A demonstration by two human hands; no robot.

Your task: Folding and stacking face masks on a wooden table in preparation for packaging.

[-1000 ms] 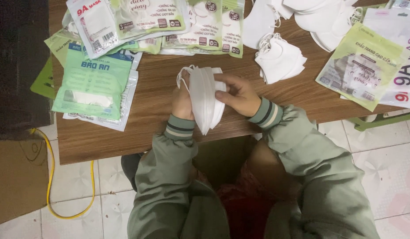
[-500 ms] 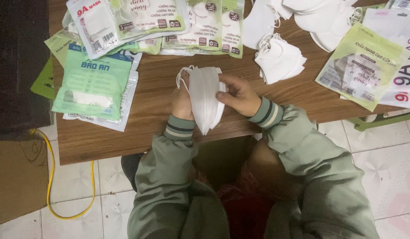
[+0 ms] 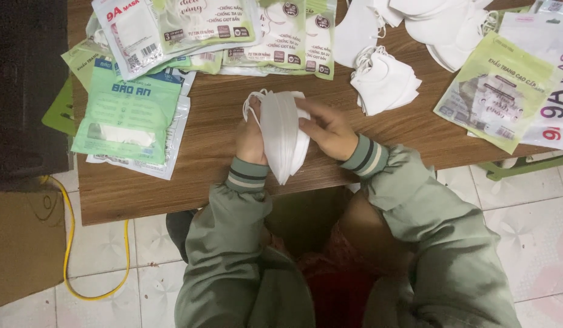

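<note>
Upright, mask stack point(image 3: 283, 136) sits between both hands.

Holding a stack of white masks point(image 3: 283, 135) upright over the wooden counter point(image 3: 214, 130), left hand point(image 3: 251, 138) gripping one side, right hand point(image 3: 330, 129) the other. Lying nearby: a second pile of masks point(image 3: 383, 84), a green packet point(image 3: 128, 115), more packets point(image 3: 499, 92).

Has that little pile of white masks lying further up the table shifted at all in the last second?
No. The loose pile of masks lies at the same spot on the wooden table, beside the green packet, as before.
</note>
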